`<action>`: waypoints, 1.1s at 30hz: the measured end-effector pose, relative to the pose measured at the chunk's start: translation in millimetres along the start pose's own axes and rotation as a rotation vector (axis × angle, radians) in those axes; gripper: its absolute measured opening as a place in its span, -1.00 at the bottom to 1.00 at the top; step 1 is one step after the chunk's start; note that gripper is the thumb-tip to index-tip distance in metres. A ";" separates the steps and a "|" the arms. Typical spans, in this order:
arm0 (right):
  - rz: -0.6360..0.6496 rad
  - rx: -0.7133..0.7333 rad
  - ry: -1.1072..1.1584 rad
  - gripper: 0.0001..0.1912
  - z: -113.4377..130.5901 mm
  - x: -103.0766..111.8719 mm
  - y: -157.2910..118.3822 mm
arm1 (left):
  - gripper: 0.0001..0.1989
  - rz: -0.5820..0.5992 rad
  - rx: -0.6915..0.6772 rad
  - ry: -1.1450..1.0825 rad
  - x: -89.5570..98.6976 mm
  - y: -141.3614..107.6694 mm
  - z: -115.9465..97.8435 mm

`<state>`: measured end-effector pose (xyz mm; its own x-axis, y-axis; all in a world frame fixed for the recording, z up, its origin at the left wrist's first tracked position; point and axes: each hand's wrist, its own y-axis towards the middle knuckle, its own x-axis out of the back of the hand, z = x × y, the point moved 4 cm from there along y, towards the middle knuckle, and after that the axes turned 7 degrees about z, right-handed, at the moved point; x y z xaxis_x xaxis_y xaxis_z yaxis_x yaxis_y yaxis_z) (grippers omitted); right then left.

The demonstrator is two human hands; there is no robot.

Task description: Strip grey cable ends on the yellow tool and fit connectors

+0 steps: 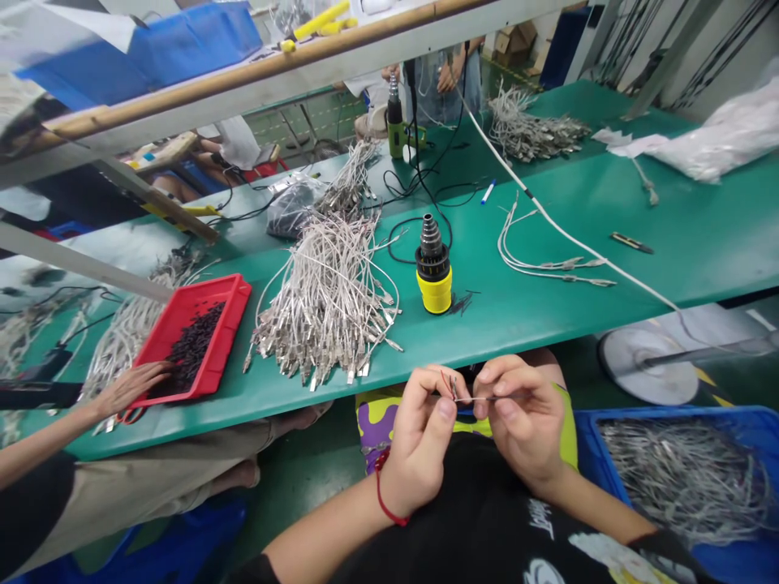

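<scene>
Close to my body, below the table's front edge, my left hand (pixel 419 438) pinches a thin wire (pixel 467 399), with short red and dark strands standing up by the fingertips. Across a small gap, my right hand (pixel 524 422) has its fingers closed on the wire's other end, where a small dark piece shows between them. The fingers partly cover both ends. Straight ahead on the table stands a yellow and black heat gun (pixel 434 280), nozzle up, with thin black bits (pixel 466 302) beside it. A big pile of white USB cables (pixel 329 300) lies to its left.
A co-worker's hand (pixel 137 388) reaches into a red tray (pixel 234 304) of small black pieces. At my right is a blue crate (pixel 587 430) full of cables. A white cord (pixel 548 215) crosses the green table (pixel 687 211), where a cutter knife (pixel 631 242) and a marker (pixel 488 192) lie.
</scene>
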<state>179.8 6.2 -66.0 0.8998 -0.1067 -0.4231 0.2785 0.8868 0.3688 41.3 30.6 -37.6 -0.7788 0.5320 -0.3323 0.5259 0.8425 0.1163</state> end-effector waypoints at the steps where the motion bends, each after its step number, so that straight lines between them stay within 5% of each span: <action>1: -0.001 -0.001 -0.008 -0.91 0.1 0.0 -0.4 | -0.90 0.000 -0.005 0.008 0.1 -0.4 -0.1; 33: 0.098 -0.024 -0.220 -0.82 4.7 -3.6 0.1 | -0.85 0.015 0.008 -0.215 -4.9 3.4 11.9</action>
<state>178.2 4.5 -60.6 0.9744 -0.1125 -0.1945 0.1804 0.9078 0.3785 51.0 29.9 -46.7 -0.6804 0.5137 -0.5227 0.5404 0.8334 0.1155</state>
